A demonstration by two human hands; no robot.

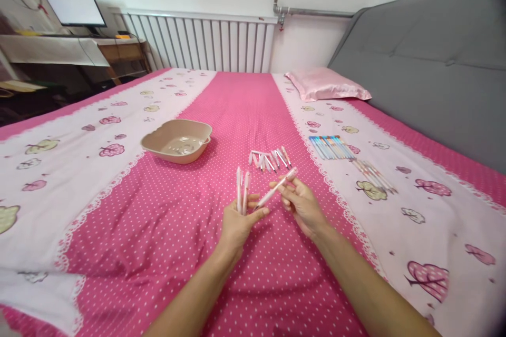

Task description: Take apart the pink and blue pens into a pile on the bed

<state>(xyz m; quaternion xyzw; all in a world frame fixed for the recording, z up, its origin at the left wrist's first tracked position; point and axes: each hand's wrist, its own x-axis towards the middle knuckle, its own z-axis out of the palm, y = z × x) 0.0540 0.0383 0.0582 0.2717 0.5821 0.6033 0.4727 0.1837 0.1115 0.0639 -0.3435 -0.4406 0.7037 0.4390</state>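
Observation:
My left hand (240,221) is closed around a few upright pale pink pens (239,189). Between the fingertips of my right hand (302,202) is another light pink pen (276,188), tilted with its pink end up to the right. Its lower tip comes close to my left thumb; whether they touch I cannot tell. Just beyond the hands, a loose pile of pens (269,160) lies on the pink dotted bedspread (197,210). Over to the right lie a neat row of blue pens (331,147) and a group of pale pens (373,175).
A beige plastic basin (177,142) rests on the bed at left. A pink pillow (326,84) lies near the grey headboard (430,58) at right. Behind the bed stand a white radiator (201,42) and a desk with a monitor (73,2).

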